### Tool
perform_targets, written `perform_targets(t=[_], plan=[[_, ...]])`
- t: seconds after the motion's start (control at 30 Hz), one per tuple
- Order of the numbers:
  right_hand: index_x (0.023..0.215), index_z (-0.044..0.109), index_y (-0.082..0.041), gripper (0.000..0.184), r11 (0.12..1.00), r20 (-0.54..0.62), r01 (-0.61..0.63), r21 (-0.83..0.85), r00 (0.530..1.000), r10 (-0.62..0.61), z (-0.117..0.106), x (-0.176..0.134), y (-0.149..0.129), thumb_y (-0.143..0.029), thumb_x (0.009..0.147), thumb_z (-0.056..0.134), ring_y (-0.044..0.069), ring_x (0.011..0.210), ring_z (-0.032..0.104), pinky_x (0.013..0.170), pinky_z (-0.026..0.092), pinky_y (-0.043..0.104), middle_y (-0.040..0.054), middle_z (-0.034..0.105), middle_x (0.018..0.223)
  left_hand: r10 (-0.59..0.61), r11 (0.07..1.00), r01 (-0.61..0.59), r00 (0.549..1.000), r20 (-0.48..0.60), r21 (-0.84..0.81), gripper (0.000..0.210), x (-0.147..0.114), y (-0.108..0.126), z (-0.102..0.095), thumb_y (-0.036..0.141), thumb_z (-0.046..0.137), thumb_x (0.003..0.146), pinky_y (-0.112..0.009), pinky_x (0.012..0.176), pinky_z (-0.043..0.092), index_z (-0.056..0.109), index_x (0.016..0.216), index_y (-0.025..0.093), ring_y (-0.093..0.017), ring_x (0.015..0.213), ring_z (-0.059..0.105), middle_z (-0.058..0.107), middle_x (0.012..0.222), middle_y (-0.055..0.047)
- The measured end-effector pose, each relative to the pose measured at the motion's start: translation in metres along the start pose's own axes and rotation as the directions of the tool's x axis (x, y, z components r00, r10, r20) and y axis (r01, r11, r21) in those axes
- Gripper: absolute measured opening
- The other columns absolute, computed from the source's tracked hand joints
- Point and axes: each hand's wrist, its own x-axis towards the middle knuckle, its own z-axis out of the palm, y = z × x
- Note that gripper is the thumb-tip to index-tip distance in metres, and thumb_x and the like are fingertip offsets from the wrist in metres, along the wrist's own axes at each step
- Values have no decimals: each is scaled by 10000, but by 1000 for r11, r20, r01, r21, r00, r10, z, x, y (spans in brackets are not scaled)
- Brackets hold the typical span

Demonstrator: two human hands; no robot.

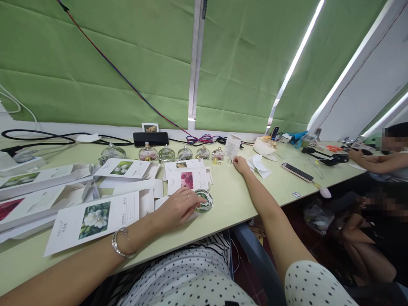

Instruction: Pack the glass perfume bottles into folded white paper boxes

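My left hand point(182, 205), with a ring and a bracelet, grips a round glass perfume bottle point(205, 199) that lies near the table's front edge. Its fingers are curled, with one stretched over the glass. Farther off, my right hand point(241, 165) is closed on the table; whatever its fingertips hold is too small to make out. Just left of those fingertips are a small clear piece point(230, 160) and a printed paper slip point(233, 145) standing upright. Several perfume bottles point(184, 153) stand in a row behind, with small gold pieces point(216, 162) near the right end.
White flower-printed boxes point(95, 219) cover the table's left side. A black phone point(151, 139) leans at the back. To the right are crumpled paper point(259, 165), a pink phone point(297, 172) and headphones point(328, 158). Another person point(392, 157) sits at the far right. Cables run along the wall.
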Motion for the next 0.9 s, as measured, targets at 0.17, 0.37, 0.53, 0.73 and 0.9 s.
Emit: perform_targets(t=[0.17, 0.37, 0.53, 0.73, 0.9], plan=[[1108, 556, -144, 276, 999, -1, -41, 0, 999, 41, -1, 1, 1, -319, 898, 520, 179, 961, 591, 827, 505, 388, 72, 587, 1106, -5, 1000, 5, 1000, 10, -2, 262, -2, -1, 1, 66, 428, 855, -332, 718, 469, 542, 1060, 183, -156, 740, 553, 640, 795, -38], [1148, 538, -156, 301, 997, 10, -72, 3, 997, 72, -2, 1, 0, -320, 896, 522, 188, 988, 582, 835, 505, 395, 81, 563, 1157, -13, 1000, 13, 1000, 19, 1, 261, -3, -1, 1, 74, 423, 860, -348, 740, 476, 537, 1063, 195, -158, 758, 569, 645, 807, -36], [1154, 536, -163, 301, 994, 22, -105, 34, 994, 105, -3, 0, -2, -321, 899, 517, 186, 986, 581, 835, 505, 393, 82, 559, 1165, -11, 1000, 11, 1000, 14, -1, 260, -2, -1, 1, 79, 420, 860, -345, 737, 477, 540, 1056, 201, -157, 753, 573, 647, 809, -32], [1130, 546, -149, 290, 984, -15, -121, 130, 992, 124, 0, -2, -3, -322, 899, 516, 184, 966, 588, 829, 502, 390, 79, 577, 1127, -7, 1000, 7, 1000, 19, -2, 268, -3, -1, 1, 66, 420, 854, -338, 725, 475, 541, 1057, 192, -154, 741, 568, 647, 799, -33], [930, 584, -161, 201, 960, -113, -113, 254, 983, 146, 3, -2, 0, -165, 891, 387, 182, 856, 601, 836, 438, 318, 59, 656, 848, 1, 1000, -1, 1000, 12, -6, 273, -1, -1, 1, 72, 421, 853, -339, 726, 480, 536, 1062, 204, -155, 748, 576, 648, 803, -27]])
